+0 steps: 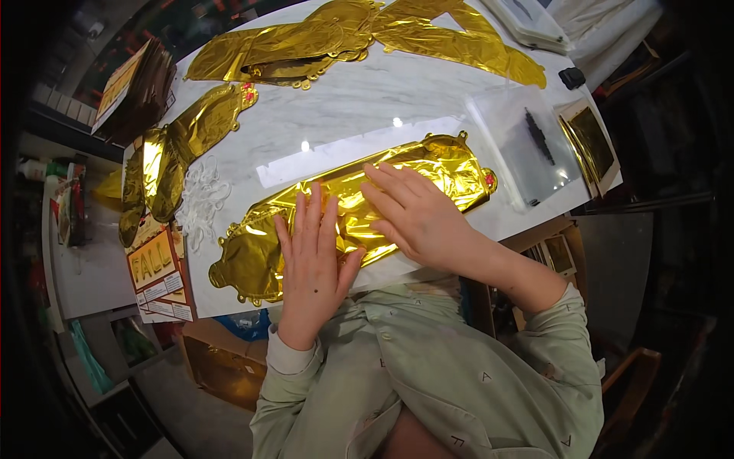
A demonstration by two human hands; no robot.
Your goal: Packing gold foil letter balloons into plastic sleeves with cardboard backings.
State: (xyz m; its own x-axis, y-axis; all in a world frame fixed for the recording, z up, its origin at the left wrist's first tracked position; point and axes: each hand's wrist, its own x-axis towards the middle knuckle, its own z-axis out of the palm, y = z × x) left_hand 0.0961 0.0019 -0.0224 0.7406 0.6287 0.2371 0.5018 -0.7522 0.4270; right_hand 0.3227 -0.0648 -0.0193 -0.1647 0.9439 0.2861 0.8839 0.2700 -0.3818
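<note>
A flat gold foil balloon [260, 249], seemingly folded into a long shape with small tabs along its edge, lies slantwise on the white marble-patterned table [321, 107]. My left hand [312, 264] rests on its left-middle part, fingers stretched out and pointing away from me. Across the middle of the foil lies my right hand [424, 218], its fingers extended to the left. Neither hand grips anything; both palms face down, hiding part of the foil. Beyond the balloon is a translucent strip [290, 170].
More gold foil balloons [283, 46] lie along the far edge and at the left [202, 122]. White string [202, 195] is heaped near printed cards [160, 268]. A card stack [134, 88] stands far left. Clear plastic bags [497, 153] and gold packets [589, 145] sit right.
</note>
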